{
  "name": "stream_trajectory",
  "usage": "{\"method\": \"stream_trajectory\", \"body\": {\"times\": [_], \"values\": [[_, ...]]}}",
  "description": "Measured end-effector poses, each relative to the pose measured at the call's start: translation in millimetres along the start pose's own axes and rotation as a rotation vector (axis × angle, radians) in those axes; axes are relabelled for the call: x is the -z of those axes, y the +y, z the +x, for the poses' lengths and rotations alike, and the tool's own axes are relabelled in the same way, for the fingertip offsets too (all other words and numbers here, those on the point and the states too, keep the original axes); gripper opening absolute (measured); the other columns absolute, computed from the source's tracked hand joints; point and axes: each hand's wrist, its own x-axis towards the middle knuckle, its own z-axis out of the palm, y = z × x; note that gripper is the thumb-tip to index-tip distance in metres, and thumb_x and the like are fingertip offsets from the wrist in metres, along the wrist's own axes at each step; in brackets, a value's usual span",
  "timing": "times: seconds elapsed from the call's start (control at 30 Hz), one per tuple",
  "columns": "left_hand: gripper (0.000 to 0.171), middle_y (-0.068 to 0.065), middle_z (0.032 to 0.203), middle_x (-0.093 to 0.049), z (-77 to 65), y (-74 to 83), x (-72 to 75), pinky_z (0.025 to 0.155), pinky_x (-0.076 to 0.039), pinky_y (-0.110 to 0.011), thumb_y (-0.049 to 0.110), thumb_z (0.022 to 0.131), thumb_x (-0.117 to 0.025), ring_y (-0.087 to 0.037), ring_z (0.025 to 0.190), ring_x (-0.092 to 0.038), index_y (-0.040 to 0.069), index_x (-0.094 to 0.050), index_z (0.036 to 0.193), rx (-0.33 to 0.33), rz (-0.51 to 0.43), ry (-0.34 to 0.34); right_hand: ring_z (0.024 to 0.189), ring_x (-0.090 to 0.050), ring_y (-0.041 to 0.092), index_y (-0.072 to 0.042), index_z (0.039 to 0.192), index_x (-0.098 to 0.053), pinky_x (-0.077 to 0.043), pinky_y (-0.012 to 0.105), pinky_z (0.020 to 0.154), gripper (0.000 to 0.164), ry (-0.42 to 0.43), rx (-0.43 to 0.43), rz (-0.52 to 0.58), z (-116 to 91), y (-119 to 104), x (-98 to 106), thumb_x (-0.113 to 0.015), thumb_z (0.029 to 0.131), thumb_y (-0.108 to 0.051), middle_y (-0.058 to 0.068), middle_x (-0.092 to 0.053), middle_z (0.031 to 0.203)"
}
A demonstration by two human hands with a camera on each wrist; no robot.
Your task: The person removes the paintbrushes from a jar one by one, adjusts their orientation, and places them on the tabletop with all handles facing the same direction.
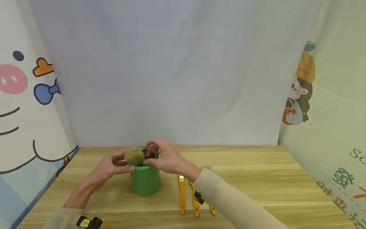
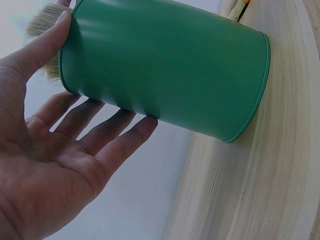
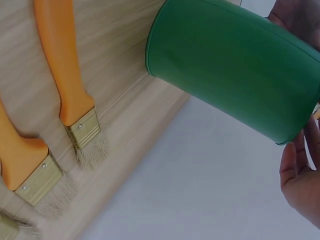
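Observation:
A green cylindrical cup stands upright on the wooden table. My left hand holds it near the top, its thumb at the rim and its other fingers along the far side in the left wrist view. From the cup's mouth sticks a thick tuft of tan brush bristles, also at the upper left of the left wrist view. Over the mouth, my right hand has thumb and bent fingers about a dark thing beside the tuft. I cannot tell what that dark thing is.
To the cup's right lie three paintbrushes with orange-yellow handles, one nearest the cup, another and a third partly under my right sleeve. A pale cloth hangs behind the table; printed cloths flank both sides.

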Motion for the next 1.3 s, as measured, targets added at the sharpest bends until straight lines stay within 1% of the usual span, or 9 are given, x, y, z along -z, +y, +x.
{"method": "stream_trajectory", "body": {"times": [0.17,0.27,0.4,0.5,0.67,0.77,0.97,1.13,1.3], "values": [[0.077,-0.029,0.162,-0.038,-0.3,0.7,0.7,0.105,-0.051,-0.056,0.016,0.099,-0.075,-0.055,0.141,-0.042,0.001,-0.035,0.164,-0.002,0.001,0.0,0.079,-0.063,0.01,-0.012,0.117,-0.067,-0.051,0.022,0.071,0.03,-0.03,0.005,-0.006,5,-1,-4,-0.084,0.093,-0.01,-0.009,-0.073,0.091],[0.075,-0.029,0.16,-0.041,-0.7,0.7,0.8,0.106,-0.051,-0.054,0.015,0.099,-0.074,-0.054,0.141,-0.044,-0.002,-0.037,0.162,-0.013,-0.009,-0.005,0.075,-0.063,0.008,-0.01,0.119,-0.067,-0.051,0.018,0.069,0.032,-0.043,0.036,-0.078,7,-5,-6,-0.084,0.092,-0.011,-0.008,-0.073,0.092],[0.073,-0.03,0.158,-0.043,-2.3,1.5,1.1,0.105,-0.053,-0.05,0.014,0.1,-0.073,-0.052,0.141,-0.045,-0.005,-0.037,0.161,-0.02,-0.027,-0.014,0.072,-0.06,0.004,-0.009,0.12,-0.067,-0.049,0.015,0.067,0.033,-0.027,0.081,-0.159,9,-11,-9,-0.085,0.092,-0.011,-0.005,-0.072,0.094],[0.073,-0.031,0.157,-0.043,-3.1,2.1,1.1,0.104,-0.054,-0.048,0.013,0.1,-0.073,-0.052,0.141,-0.045,-0.006,-0.037,0.16,-0.023,-0.031,-0.016,0.073,-0.059,0.004,-0.009,0.121,-0.066,-0.05,0.016,0.066,0.032,-0.01,0.096,-0.12,10,-11,-12,-0.082,0.094,-0.01,-0.004,-0.071,0.094],[0.07,-0.029,0.157,-0.044,-1.6,0.6,0.3,0.104,-0.053,-0.048,0.013,0.099,-0.074,-0.051,0.141,-0.045,-0.005,-0.042,0.158,-0.024,-0.021,-0.009,0.079,-0.064,0.005,-0.009,0.127,-0.06,-0.054,0.021,0.069,0.033,0.029,0.086,0.051,9,-6,-11,-0.076,0.098,-0.004,0.003,-0.073,0.098],[0.071,-0.029,0.158,-0.044,-1.3,0.5,0.2,0.105,-0.053,-0.05,0.014,0.099,-0.074,-0.052,0.141,-0.046,-0.004,-0.041,0.159,-0.028,-0.009,-0.003,0.081,-0.066,0.006,-0.009,0.129,-0.058,-0.056,0.023,0.072,0.036,0.063,0.084,0.104,8,-4,-10,-0.076,0.098,-0.002,0.006,-0.073,0.101],[0.073,-0.029,0.158,-0.043,-2.3,1.7,0.6,0.105,-0.052,-0.052,0.015,0.099,-0.074,-0.051,0.14,-0.047,-0.004,-0.039,0.16,-0.021,0.006,0.003,0.081,-0.066,0.006,-0.009,0.131,-0.061,-0.056,0.023,0.072,0.038,0.109,0.1,0.094,6,1,-10,-0.077,0.097,-0.003,0.007,-0.075,0.103],[0.074,-0.03,0.159,-0.041,-2.5,1.5,0.7,0.107,-0.05,-0.056,0.014,0.099,-0.073,-0.052,0.141,-0.045,-0.004,-0.036,0.161,-0.02,-0.002,-0.004,0.086,-0.067,0.006,-0.007,0.133,-0.061,-0.054,0.024,0.07,0.04,0.123,0.141,0.049,4,6,-12,-0.076,0.097,-0.002,0.008,-0.077,0.103],[0.076,-0.031,0.159,-0.04,-2.5,1.2,0.8,0.107,-0.05,-0.056,0.015,0.1,-0.073,-0.053,0.141,-0.044,-0.004,-0.035,0.162,-0.018,-0.002,-0.002,0.085,-0.067,0.006,-0.007,0.133,-0.061,-0.054,0.023,0.07,0.039,0.13,0.155,0.036,3,9,-13,-0.075,0.098,-0.002,0.009,-0.077,0.104]]}}
